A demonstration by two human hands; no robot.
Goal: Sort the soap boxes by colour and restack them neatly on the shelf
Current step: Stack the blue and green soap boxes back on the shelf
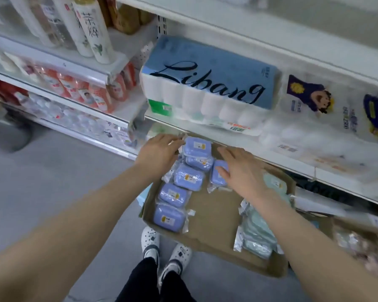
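At centre frame I see both hands spread flat, gripping nothing: the left hand point(159, 153) beside a stack of purple soap boxes point(189, 177), the right hand point(241, 173) over another. The boxes lie in a cardboard tray point(214, 214); green soap boxes point(258, 234) sit at its lower right.

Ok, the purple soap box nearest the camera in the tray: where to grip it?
Likely from above, fingers spanning its narrower width. The soap box lies flat, lid up, tucked in the cardboard tray's corner with another purple box behind; only its right end faces bare cardboard, so come in from the right.
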